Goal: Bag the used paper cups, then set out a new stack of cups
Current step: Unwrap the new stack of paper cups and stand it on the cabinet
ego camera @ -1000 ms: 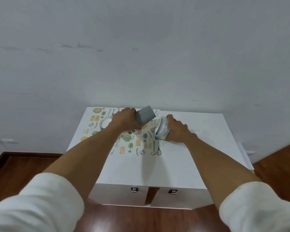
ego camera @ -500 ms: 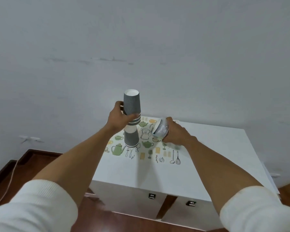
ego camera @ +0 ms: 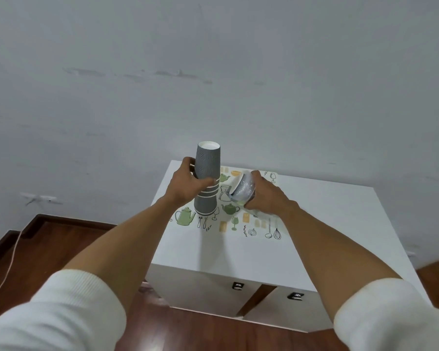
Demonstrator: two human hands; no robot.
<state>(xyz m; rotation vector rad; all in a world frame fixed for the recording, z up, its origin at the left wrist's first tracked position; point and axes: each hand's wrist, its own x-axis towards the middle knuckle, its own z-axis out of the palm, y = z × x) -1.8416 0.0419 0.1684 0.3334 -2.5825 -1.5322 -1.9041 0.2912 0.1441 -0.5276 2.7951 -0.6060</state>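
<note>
A white cabinet (ego camera: pixel 238 254) stands on a wooden floor (ego camera: pixel 48 244) against a grey wall. Toward its back edge, on a kitchen-print mat (ego camera: pixel 228 221), a plastic-wrapped cup bundle (ego camera: pixel 242 190) is gripped by the right hand (ego camera: pixel 266 197); the upside-down stack of grey paper cups (ego camera: pixel 207 181) is held upright by the left hand (ego camera: pixel 188 184).

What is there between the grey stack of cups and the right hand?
In the head view, only bare printed mat between the cup stack and the right hand, which grips a plastic-wrapped roll.

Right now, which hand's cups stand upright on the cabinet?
The left hand holds the upright grey cup stack; the right hand holds tilted, plastic-wrapped cups.
</note>
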